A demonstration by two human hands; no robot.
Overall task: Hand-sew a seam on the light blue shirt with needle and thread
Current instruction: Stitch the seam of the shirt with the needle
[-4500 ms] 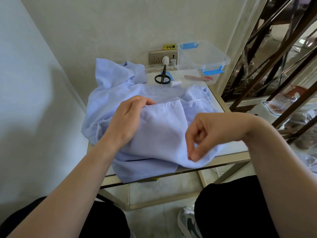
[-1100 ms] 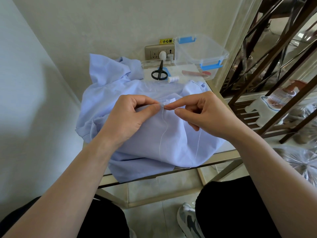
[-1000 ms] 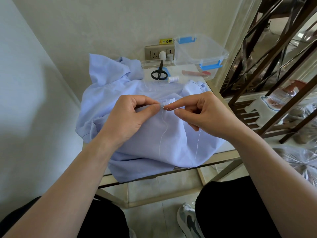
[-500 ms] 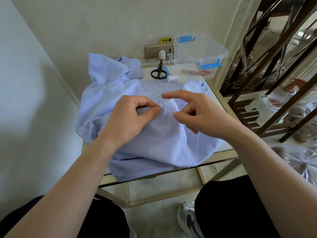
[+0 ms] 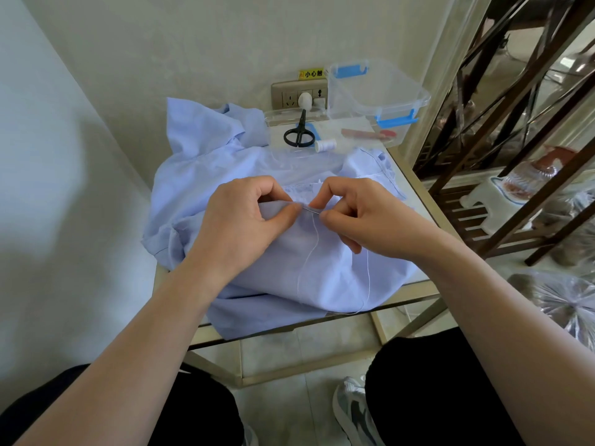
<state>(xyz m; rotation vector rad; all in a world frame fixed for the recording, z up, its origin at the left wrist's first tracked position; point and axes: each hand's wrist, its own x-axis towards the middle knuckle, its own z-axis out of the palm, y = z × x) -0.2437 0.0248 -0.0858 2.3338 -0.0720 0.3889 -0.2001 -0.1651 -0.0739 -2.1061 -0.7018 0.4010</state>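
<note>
Both bare forearms are reaching in from the lower corners, converging toward the middle. The left hand (image 5: pixel 244 220) is lying knuckles up with its fingers curled, thumb and forefinger pinching a fold of the shirt (image 5: pixel 322 272). The right hand (image 5: pixel 363 217) is facing it, forefinger arching over to meet the thumb and pinching the needle (image 5: pixel 310 211), its other fingers curling loosely under the palm. The two hands' pinching fingertips are sitting just beside each other.

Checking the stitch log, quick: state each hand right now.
Left hand: closed, fingers pinching a fold of the light blue shirt.
Right hand: closed, fingers pinching the needle at that fold.
</note>
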